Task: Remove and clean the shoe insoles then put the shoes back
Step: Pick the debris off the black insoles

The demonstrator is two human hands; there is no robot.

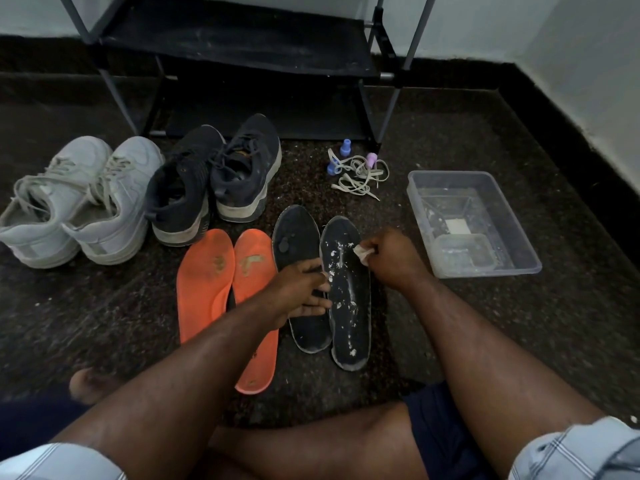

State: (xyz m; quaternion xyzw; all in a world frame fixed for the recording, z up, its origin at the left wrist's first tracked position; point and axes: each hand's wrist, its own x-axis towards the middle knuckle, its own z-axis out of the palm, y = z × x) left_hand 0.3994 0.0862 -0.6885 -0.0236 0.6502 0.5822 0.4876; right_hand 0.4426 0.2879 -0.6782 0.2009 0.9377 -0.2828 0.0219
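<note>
Four insoles are laid out on the dark speckled floor (450, 323) in front of a seated person. The right black insole (349, 306), flecked with white residue along its length, is steadied at its left edge by the left hand (304, 289), whose fingers are spread and pressed flat, resting partly on the left black insole (298, 244) lying just beside it. The right hand (388, 258) is held at the upper right edge of the flecked insole, its grip closed around a small pale cloth (363, 252) that is pinched between fingers and thumb and touches the insole surface. Two orange insoles (207, 278) are placed side by side to the left of the black ones, the nearer one partly covered by the left forearm. Behind them, a pair of dark sneakers (214, 181) and a pair of white sneakers (79, 202) are stood with heels toward the camera. A clear plastic tub (519, 244) holding a smaller container is set to the right, well apart from the insoles. Loose laces (360, 174) and small blue and purple caps are scattered near the foot of a black shoe rack (242, 46).
</note>
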